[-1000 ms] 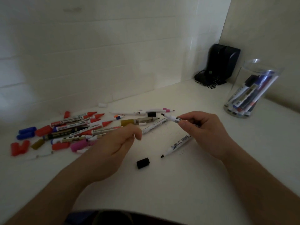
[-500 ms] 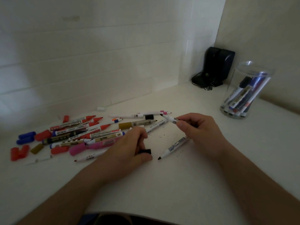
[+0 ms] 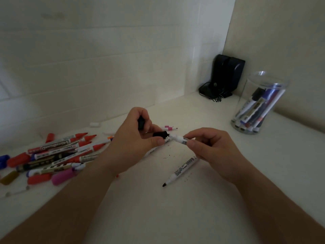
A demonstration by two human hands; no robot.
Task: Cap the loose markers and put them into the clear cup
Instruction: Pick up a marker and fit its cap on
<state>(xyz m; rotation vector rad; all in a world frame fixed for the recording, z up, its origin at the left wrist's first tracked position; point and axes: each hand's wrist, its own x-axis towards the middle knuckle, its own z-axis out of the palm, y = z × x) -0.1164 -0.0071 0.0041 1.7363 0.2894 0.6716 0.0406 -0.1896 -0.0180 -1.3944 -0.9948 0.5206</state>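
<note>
Two hands' fingers pinching cap, marker.

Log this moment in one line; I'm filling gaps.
left hand: holds black cap | right hand: holds white marker | cap at tip

Single head-worn wide-angle view. Looks forward and down from above near edge of desk, facing far right corner where walls meet. Close: forearms enter from bottom, hands mid-frame. No second view to share scene.
</note>
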